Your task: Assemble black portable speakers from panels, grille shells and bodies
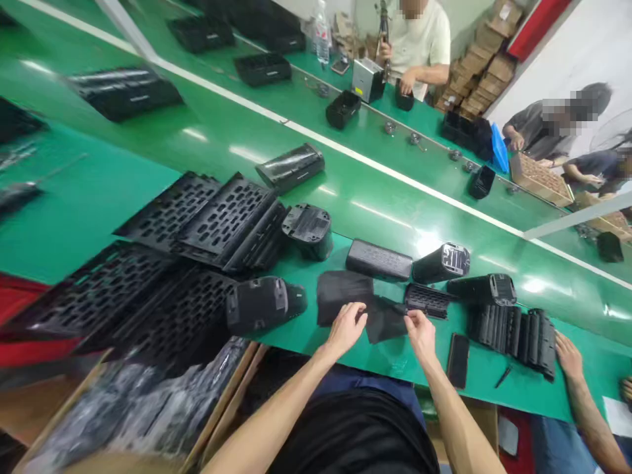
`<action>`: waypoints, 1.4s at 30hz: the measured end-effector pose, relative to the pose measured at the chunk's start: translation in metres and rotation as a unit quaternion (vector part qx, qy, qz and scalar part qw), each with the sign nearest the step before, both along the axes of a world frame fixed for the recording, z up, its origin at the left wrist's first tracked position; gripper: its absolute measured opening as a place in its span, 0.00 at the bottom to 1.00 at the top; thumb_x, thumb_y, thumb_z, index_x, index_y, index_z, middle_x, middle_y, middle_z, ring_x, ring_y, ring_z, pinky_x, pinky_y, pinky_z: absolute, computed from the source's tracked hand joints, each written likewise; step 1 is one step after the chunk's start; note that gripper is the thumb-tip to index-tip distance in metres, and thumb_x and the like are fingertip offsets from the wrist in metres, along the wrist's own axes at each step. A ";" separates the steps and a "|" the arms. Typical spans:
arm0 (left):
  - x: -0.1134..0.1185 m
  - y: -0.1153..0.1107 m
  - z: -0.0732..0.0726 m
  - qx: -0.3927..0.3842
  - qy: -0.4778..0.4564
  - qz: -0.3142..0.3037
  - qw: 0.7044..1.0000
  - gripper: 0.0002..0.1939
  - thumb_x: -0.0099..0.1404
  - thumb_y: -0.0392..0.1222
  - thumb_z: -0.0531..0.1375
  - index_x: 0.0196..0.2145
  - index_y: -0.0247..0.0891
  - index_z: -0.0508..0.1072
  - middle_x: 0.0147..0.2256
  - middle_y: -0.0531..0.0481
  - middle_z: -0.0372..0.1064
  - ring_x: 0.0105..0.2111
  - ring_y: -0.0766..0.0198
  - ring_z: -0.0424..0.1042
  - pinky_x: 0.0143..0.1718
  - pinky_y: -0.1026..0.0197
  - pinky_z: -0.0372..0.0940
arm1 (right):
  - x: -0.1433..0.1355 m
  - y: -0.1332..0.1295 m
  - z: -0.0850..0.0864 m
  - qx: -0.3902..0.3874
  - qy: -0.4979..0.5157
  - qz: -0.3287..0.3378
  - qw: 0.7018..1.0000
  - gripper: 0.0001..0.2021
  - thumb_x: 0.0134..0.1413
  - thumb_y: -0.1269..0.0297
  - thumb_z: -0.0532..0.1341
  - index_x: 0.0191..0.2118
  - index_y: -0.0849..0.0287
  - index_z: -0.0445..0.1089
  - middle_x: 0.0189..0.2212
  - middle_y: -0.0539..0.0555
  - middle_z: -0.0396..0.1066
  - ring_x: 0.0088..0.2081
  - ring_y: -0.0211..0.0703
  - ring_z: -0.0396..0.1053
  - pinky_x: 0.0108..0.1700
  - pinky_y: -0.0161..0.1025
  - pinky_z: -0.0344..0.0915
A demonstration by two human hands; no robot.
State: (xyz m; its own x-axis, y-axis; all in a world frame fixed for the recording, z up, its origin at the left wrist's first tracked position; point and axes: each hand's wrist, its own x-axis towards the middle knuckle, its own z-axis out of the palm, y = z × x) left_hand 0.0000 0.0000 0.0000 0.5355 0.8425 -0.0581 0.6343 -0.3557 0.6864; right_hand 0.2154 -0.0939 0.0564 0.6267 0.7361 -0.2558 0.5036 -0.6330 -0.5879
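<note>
Between my hands is a thin, limp black sheet (388,321), like cloth or mesh. My right hand (422,332) pinches its upper right edge. My left hand (347,327) has its fingers curled and pressed together at the sheet's left edge. Under and beside the left fingertips lies another black sheet (344,293), flat on the green table. Just beyond my right fingertips sits a slotted black plastic cover (428,301). Behind the sheets lies a long black housing (379,260).
Slotted black panels (217,220) are piled at left, beside black housings (264,303). More housings (442,261) stand at right, near a phone (458,360) and a pen (503,375). A co-worker's hand (569,355) touches ribbed black parts (516,336). Across the green conveyor (375,178), other people work.
</note>
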 end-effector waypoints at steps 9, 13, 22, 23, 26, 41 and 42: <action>-0.007 -0.001 0.005 0.032 0.082 0.011 0.996 0.13 0.69 0.41 0.58 0.48 0.39 0.77 0.44 0.38 0.74 0.46 0.45 0.69 0.49 0.44 0.63 | 0.017 -0.022 -0.008 0.029 0.049 -0.035 0.998 0.15 0.51 0.49 0.58 0.34 0.53 0.77 0.27 0.54 0.79 0.30 0.52 0.75 0.37 0.43 0.67; -0.013 0.000 0.012 0.030 0.093 0.049 0.994 0.15 0.68 0.38 0.57 0.50 0.37 0.76 0.46 0.35 0.73 0.48 0.43 0.68 0.50 0.43 0.63 | 0.033 -0.029 -0.013 0.078 0.064 -0.097 0.990 0.18 0.55 0.46 0.58 0.39 0.55 0.76 0.31 0.56 0.80 0.34 0.51 0.76 0.39 0.42 0.69; 0.086 0.005 0.020 -0.143 -0.080 0.044 0.985 0.20 0.65 0.42 0.61 0.54 0.40 0.73 0.47 0.43 0.76 0.40 0.57 0.74 0.47 0.53 0.70 | 0.099 -0.039 -0.040 0.132 0.020 -0.244 0.960 0.23 0.50 0.43 0.59 0.38 0.60 0.74 0.42 0.65 0.79 0.46 0.60 0.74 0.54 0.53 0.66; 0.099 0.005 0.018 -0.157 -0.081 0.044 0.983 0.23 0.64 0.42 0.62 0.56 0.40 0.72 0.48 0.43 0.76 0.38 0.58 0.74 0.46 0.54 0.70 | 0.101 -0.038 -0.044 0.132 0.025 -0.243 0.961 0.23 0.49 0.44 0.59 0.38 0.59 0.75 0.41 0.65 0.79 0.46 0.61 0.74 0.54 0.53 0.65; 0.123 0.004 0.012 -0.191 -0.077 0.057 0.977 0.26 0.61 0.42 0.64 0.57 0.38 0.71 0.47 0.41 0.76 0.36 0.57 0.73 0.43 0.53 0.70 | 0.099 -0.035 -0.051 0.129 0.037 -0.234 0.963 0.21 0.50 0.45 0.59 0.37 0.58 0.76 0.40 0.64 0.79 0.44 0.60 0.74 0.52 0.52 0.66; 0.113 -0.004 0.019 -0.395 -0.282 0.113 0.867 0.22 0.59 0.60 0.66 0.32 0.41 0.65 0.29 0.53 0.72 0.30 0.62 0.73 0.35 0.59 0.69 | 0.071 -0.028 0.022 0.115 0.098 -0.126 0.980 0.16 0.53 0.47 0.60 0.35 0.55 0.74 0.34 0.57 0.76 0.38 0.53 0.71 0.44 0.47 0.67; 0.108 -0.005 0.020 -0.418 -0.301 0.120 0.848 0.25 0.58 0.63 0.66 0.34 0.41 0.64 0.31 0.52 0.73 0.31 0.61 0.75 0.35 0.58 0.70 | 0.064 -0.028 0.043 0.112 0.157 -0.086 0.978 0.15 0.56 0.48 0.60 0.36 0.55 0.73 0.32 0.55 0.75 0.34 0.50 0.70 0.39 0.44 0.67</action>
State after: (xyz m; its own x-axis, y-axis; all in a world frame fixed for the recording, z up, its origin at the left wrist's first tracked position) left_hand 0.1084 -0.0047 0.0200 0.4989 0.7307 -0.4661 0.0635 0.5056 0.8604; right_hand 0.2796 -0.1217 0.0994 0.6624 0.6866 -0.2999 0.1742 -0.5304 -0.8297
